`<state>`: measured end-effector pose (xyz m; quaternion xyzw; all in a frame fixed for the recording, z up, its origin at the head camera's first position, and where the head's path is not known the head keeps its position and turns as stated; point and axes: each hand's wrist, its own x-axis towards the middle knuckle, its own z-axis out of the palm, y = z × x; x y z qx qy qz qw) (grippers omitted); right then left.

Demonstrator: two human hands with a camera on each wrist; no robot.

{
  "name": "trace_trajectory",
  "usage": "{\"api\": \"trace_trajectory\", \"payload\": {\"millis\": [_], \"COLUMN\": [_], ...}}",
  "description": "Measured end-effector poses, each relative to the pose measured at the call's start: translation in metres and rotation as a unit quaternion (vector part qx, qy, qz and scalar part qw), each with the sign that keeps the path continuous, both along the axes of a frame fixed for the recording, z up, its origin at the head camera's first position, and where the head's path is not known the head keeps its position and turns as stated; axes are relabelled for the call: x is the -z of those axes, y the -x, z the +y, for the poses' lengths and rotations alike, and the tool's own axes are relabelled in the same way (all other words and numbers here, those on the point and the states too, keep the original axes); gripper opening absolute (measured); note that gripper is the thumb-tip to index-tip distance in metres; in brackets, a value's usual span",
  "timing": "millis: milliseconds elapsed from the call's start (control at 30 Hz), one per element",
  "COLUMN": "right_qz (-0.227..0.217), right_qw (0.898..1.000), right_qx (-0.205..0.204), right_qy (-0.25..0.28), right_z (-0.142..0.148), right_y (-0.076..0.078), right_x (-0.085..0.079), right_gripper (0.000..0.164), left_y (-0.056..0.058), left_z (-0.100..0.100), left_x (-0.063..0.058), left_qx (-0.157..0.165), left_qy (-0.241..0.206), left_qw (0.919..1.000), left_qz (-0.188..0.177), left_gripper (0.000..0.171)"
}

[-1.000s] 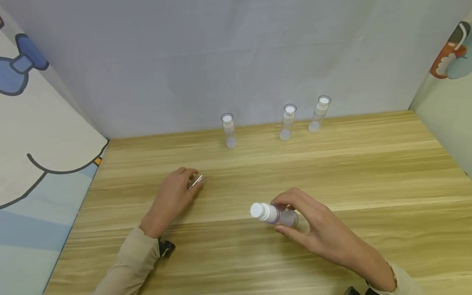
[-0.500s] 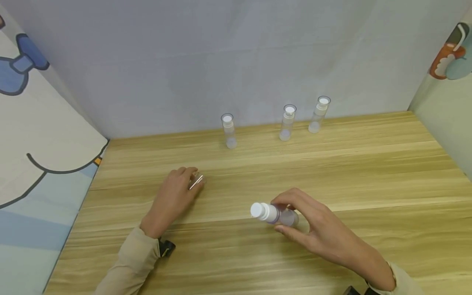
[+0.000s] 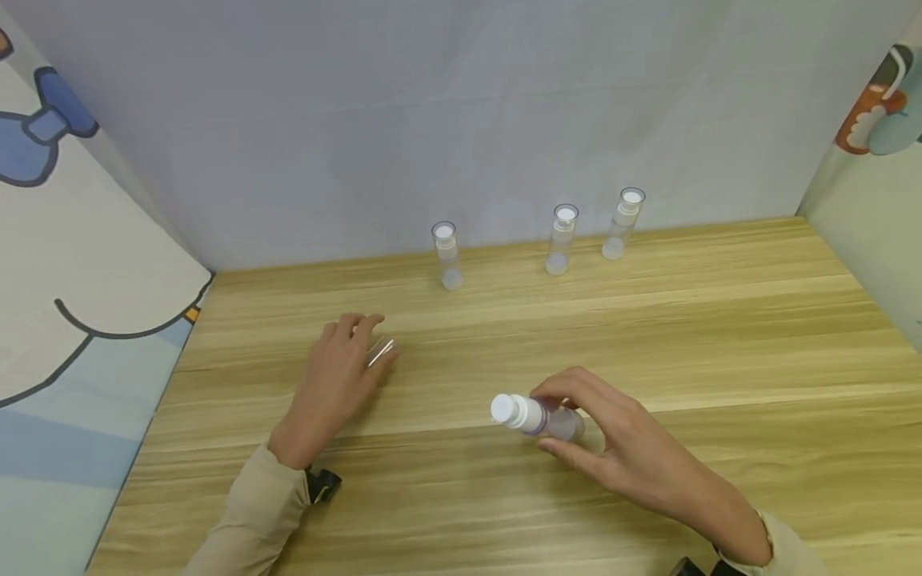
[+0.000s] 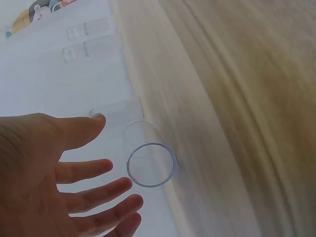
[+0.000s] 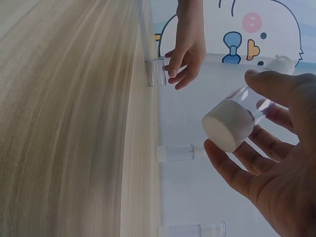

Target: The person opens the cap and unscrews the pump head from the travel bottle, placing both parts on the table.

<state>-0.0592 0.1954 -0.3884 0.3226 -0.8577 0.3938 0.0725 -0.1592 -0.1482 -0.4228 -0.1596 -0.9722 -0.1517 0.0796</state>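
My right hand [image 3: 634, 452] holds a clear bottle with a white pump top [image 3: 520, 412] and white base, tilted to the left above the table. In the right wrist view the thumb and fingers curl round the bottle [image 5: 232, 123], its base towards the camera. My left hand [image 3: 334, 372] is beside a clear cylindrical cap [image 3: 380, 352] that stands on the wooden table [image 3: 432, 504]. Spread fingers and thumb show in the left wrist view, apart from the clear cap [image 4: 151, 165], whose open round rim faces up.
Along the table's back edge stand three similar capped bottles: a left one [image 3: 448, 256], a middle one [image 3: 562, 240] and a right one [image 3: 623, 224]. Behind them hangs a pale cloth [image 3: 324, 160]. A printed cloth [image 3: 86, 240] borders the left side.
My left hand has let go of the clear cap and drawn back slightly, with its fingers lifted and spread. The right hand and its bottle stay almost still.
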Motion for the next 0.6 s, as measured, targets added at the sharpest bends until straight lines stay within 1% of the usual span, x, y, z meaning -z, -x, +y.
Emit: {"api": "trace_trajectory", "payload": {"millis": [233,400,600], "right_qz": [0.001,0.001,0.004], "right_qw": [1.0,1.0,1.0], "right_qx": [0.001,0.0,0.002], "right_qy": [-0.001,0.0,-0.002], "right_z": [-0.0004,-0.001,-0.0015], "right_y": [-0.0006,-0.0016,-0.0022], "right_x": [0.0002,0.0,-0.0006], "right_gripper": [0.045,0.045,0.045], "left_y": [-0.0029,-0.0027,-0.0024], "left_z": [-0.0018,-0.0025,-0.0043], "left_x": [0.0014,0.0039,0.0049], "left_qx": [0.009,0.009,0.01], "left_qy": [-0.004,-0.017,-0.035], "left_qw": [0.9995,0.9991,0.9983], "left_qz": [-0.029,-0.038,-0.045], "left_gripper": [0.044,0.041,0.032]}}
